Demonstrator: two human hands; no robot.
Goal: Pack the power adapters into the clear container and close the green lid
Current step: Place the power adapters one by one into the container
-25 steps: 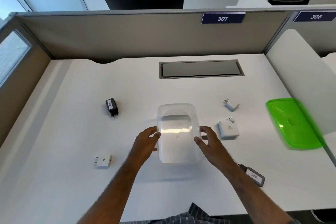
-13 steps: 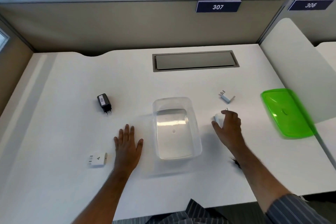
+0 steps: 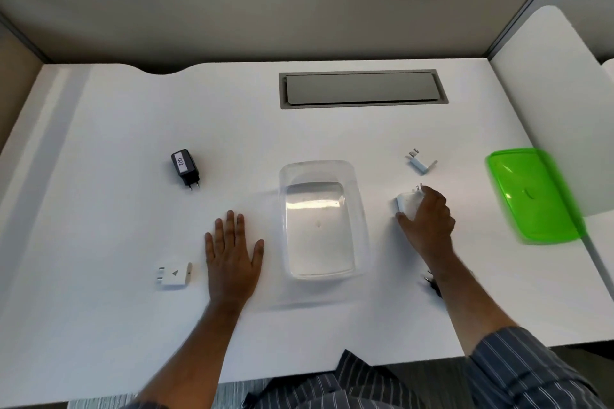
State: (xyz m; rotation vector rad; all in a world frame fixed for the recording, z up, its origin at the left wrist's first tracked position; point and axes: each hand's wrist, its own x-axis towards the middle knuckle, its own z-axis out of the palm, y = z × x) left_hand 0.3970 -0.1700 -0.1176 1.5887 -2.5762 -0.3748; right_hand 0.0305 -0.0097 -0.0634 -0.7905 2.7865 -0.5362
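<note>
The clear container (image 3: 320, 173) stands empty in the middle of the white desk. Right of it my right hand (image 3: 427, 221) grips a white square adapter (image 3: 407, 204). My left hand (image 3: 232, 251) lies flat on the desk just left of the container, fingers straight. A black adapter with a white label (image 3: 184, 167) lies at the far left. Near my left hand lies a white plug adapter (image 3: 174, 273). A small white adapter (image 3: 420, 162) lies behind my right hand. The green lid (image 3: 531, 196) rests at the desk's right edge. Another dark adapter (image 3: 433, 284) peeks out under my right forearm.
A grey cable hatch (image 3: 362, 89) is set into the desk at the back. Beige partition walls (image 3: 199, 10) close the back and left. A white divider (image 3: 558, 93) bounds the right side, behind the lid.
Both hands have left the container's sides. The left hand went down flat on the desk. The right hand moved right and closed around the white square adapter.
</note>
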